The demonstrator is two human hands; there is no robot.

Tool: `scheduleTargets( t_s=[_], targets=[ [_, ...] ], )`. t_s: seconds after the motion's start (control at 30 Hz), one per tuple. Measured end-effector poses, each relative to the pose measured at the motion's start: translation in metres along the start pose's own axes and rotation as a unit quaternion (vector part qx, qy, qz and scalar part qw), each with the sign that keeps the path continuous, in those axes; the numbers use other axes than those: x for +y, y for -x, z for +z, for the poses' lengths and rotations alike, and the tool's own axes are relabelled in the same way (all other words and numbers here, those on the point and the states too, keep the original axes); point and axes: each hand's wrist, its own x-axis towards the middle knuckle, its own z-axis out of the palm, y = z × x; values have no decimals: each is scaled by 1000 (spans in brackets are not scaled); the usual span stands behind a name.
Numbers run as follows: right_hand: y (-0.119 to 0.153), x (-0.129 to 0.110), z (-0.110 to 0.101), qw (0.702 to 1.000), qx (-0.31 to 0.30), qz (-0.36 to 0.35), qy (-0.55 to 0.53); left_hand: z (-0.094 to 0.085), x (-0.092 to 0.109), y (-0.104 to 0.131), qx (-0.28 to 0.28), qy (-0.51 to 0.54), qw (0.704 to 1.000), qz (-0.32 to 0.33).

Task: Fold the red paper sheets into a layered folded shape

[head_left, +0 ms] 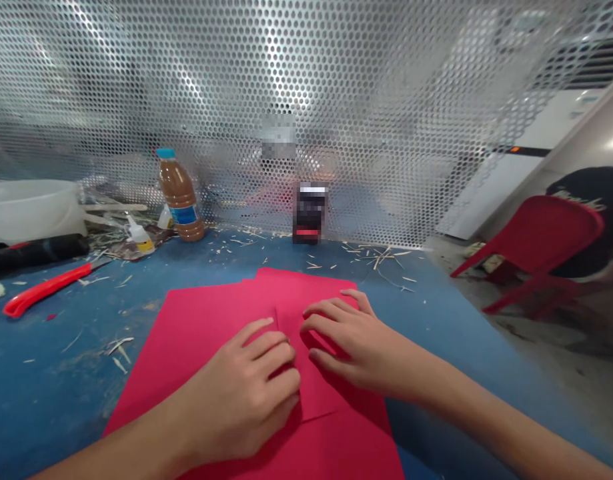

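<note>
Large red paper sheets (201, 327) lie overlapping on the blue table, with a smaller red piece (319, 390) on top near the middle. My left hand (251, 387) rests on the paper, its fingers bent and slightly apart at the left edge of the smaller piece. Just to its right, my right hand (349, 337) lies on the smaller piece with fingers spread and curved, fingertips pointing left. Neither hand grips anything that shows. The underside of both palms is hidden.
On the blue table (61, 360), a red-handled cutter (51, 288), a glue bottle (140, 235), a brown-filled bottle (181, 197) and a white tub (33, 210) stand or lie left. A dark box (309, 213) is ahead. A person sits on a red chair (551, 233) at right.
</note>
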Motion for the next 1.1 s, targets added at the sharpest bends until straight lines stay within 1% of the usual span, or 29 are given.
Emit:
scheduleTargets(
  t_s=[0.07, 0.17, 0.23, 0.3, 0.4, 0.5, 0.57, 0.63, 0.7, 0.77, 0.87, 0.93, 1.0, 1.1],
  targets=[
    [0, -1, 1, 1000, -3, 9, 2, -3, 5, 0, 11, 3, 999, 52],
    [1, -1, 1, 1000, -4, 16, -4, -10, 10, -1, -15, 39, 992, 123],
    [1, 0, 0, 1000, -5, 19, -9, -15, 10, -1, -45, 63, 986, 149],
    [1, 1, 1, 1000, -4, 18, -9, -16, 8, 1, -59, 78, 983, 155],
    [1, 2, 2, 1000, -3, 7, -7, -12, -2, 5, -30, 66, 988, 136],
    [0, 3, 3, 1000, -2, -3, -2, -9, -23, 10, 2, 13, 994, 106],
    [0, 2, 4, 1000, -4, -6, 4, -10, -41, 13, -7, -43, 996, 75],
    [-1, 1, 3, 1000, -7, -4, 10, -13, -56, 15, -40, -99, 994, 34],
    [-1, -1, 3, 1000, -6, 0, 16, -17, -64, 17, -51, -133, 990, -4],
    [0, -2, 4, 1000, -6, 2, 19, -19, -64, 17, -51, -127, 991, -5],
    [0, -2, 5, 1000, -3, -2, 23, -21, -56, 14, -62, -76, 994, 52],
    [0, -1, 6, 1000, -1, -6, 26, -20, -52, 13, -61, -64, 994, 65],
    [0, 0, 7, 1000, -1, -8, 28, -18, -54, 13, -57, -80, 994, 39],
    [0, 0, 7, 1000, -2, -10, 29, -13, -60, 14, -73, -110, 991, -18]
  ],
)
